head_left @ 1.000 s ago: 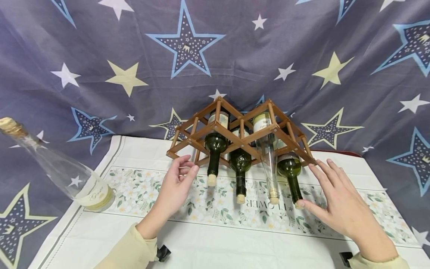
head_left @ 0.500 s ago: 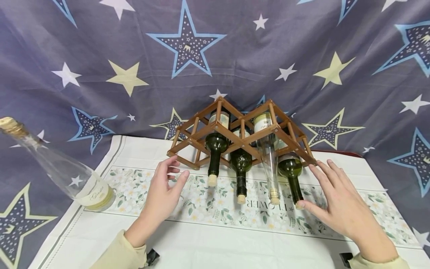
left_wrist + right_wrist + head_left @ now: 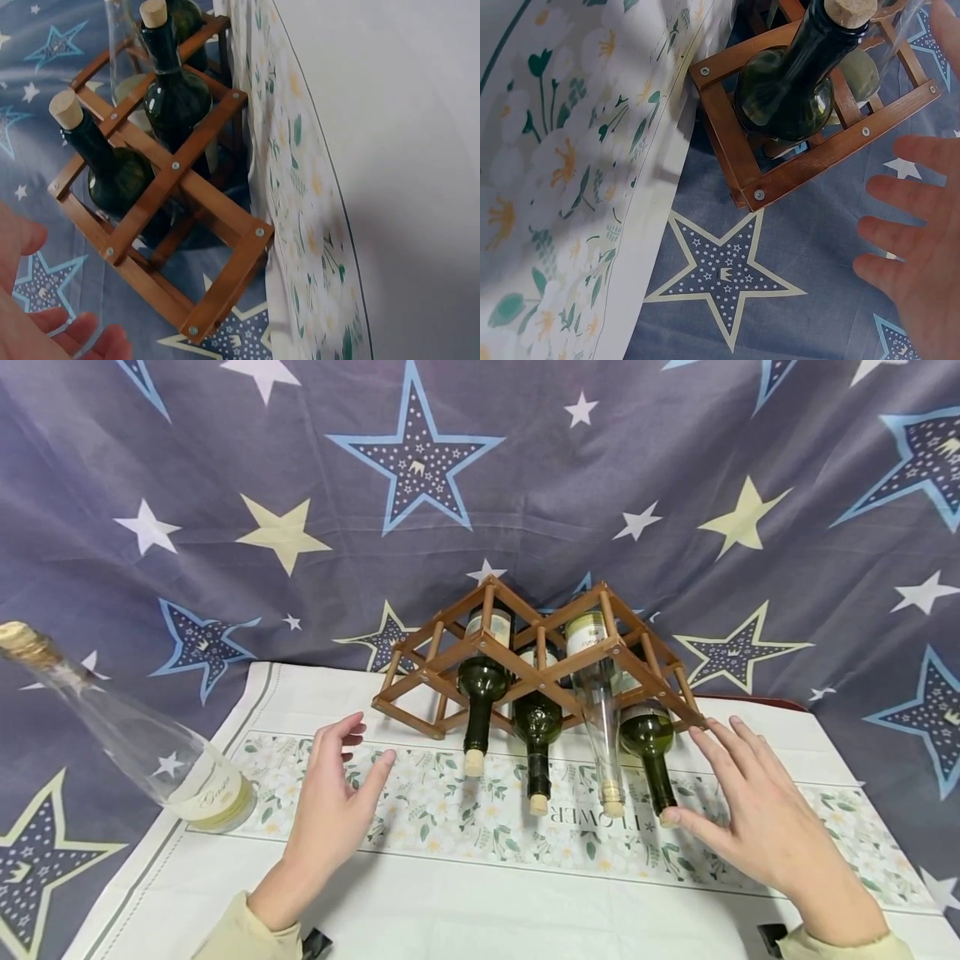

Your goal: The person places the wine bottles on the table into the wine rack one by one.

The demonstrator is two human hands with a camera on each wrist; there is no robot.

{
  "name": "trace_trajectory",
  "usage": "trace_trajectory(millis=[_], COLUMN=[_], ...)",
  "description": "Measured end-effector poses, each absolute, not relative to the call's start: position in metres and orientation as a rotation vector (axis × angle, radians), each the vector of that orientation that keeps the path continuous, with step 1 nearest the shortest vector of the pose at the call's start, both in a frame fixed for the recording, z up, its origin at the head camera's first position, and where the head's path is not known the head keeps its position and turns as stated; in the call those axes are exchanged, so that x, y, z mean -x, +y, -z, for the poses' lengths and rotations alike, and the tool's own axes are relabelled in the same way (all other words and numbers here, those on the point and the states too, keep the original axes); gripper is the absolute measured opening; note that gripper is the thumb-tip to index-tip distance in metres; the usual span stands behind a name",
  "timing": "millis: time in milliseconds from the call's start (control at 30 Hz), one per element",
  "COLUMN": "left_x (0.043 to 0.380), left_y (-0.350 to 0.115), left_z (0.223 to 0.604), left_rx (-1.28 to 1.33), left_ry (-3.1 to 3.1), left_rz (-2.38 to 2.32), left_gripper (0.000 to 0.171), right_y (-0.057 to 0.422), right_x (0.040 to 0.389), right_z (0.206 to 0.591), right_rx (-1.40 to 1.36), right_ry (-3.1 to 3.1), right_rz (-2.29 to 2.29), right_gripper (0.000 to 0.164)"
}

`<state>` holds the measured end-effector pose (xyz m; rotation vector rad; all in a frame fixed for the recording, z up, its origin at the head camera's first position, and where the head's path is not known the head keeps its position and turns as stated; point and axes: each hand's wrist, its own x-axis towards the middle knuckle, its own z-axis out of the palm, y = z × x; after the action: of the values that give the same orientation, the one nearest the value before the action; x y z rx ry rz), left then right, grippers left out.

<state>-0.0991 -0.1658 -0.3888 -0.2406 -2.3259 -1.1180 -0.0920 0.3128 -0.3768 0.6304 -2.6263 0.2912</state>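
A brown wooden wine rack [image 3: 482,644] stands at the back of the table, with corked bottles lying in it, necks towards me. Two dark green bottles [image 3: 482,679] [image 3: 537,720] are on the left and in the middle, then a clear bottle [image 3: 597,693] and a green bottle [image 3: 647,731] at the right. My left hand [image 3: 337,806], fingers loosely bent, holds nothing in front of the rack's left end. My right hand [image 3: 768,814] is spread beside its right end, thumb near the green bottle's cork; the right wrist view shows its fingers [image 3: 900,232] apart from the rack.
Another clear corked bottle [image 3: 213,789] with a pale label stands upright at the table's left. A white tablecloth [image 3: 525,910] with a floral band covers the table. Behind hangs a grey-blue curtain [image 3: 525,485] with stars.
My left hand has drawn back from the rack's left end, moving left and towards me, its thumb and fingers spreading wider. The right hand, rack and bottles stay put.
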Motion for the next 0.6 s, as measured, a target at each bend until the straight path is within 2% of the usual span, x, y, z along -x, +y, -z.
trace_trajectory(millis=[600], left_x=[0.088], left_y=[-0.203], left_z=[0.389], left_rx=[0.158], left_ry=[-2.153], left_rz=[0.928], left_gripper=[0.067], right_y=[0.311], right_x=[0.092], right_z=[0.376], right_rx=[-0.646], right_ry=[-2.616], right_rz=[-0.294], right_gripper=[0.103])
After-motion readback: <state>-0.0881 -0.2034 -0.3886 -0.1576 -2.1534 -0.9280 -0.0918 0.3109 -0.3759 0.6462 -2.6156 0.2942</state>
